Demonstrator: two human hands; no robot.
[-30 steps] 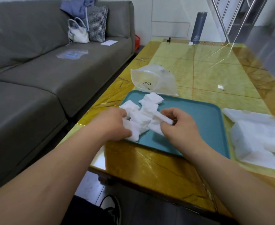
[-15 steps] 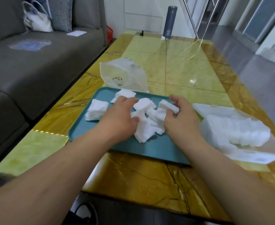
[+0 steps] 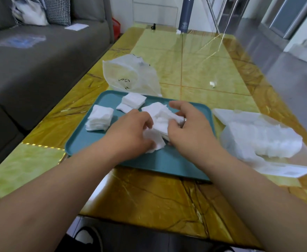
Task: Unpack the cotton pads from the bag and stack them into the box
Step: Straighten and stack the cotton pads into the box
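Far left: grey sofa (image 3: 40, 57) along the desk's left edge; on it a white handbag (image 3: 32, 14), a checked cushion (image 3: 58, 11), a sheet of paper (image 3: 77, 26) and a flat clear packet (image 3: 20, 40). Desk (image 3: 194, 70) is glossy yellow-green and amber marbled stone with strong reflections.

On the desk, a teal tray (image 3: 94, 142). At the tray's left, a neat stack of cotton pads (image 3: 99, 118). Just beyond the tray's far edge, the clear bag (image 3: 130, 75) lies crumpled, dark marks on it. A smaller pile of pads (image 3: 132, 101) sits near the tray's far rim.

Tray centre: left hand (image 3: 130, 133), grip curled closed onto a loose heap of pads (image 3: 160, 122). Right hand (image 3: 190, 130) meets the same heap, fingers bent round it, thumb raised.

Right of the tray: translucent box (image 3: 285, 168), open, with many pads (image 3: 265, 140) inside. A small white scrap (image 3: 212, 84) lies mid-desk. Far end: a dark cylindrical bottle (image 3: 185, 15) upright. Right of the desk, grey floor (image 3: 294, 84).
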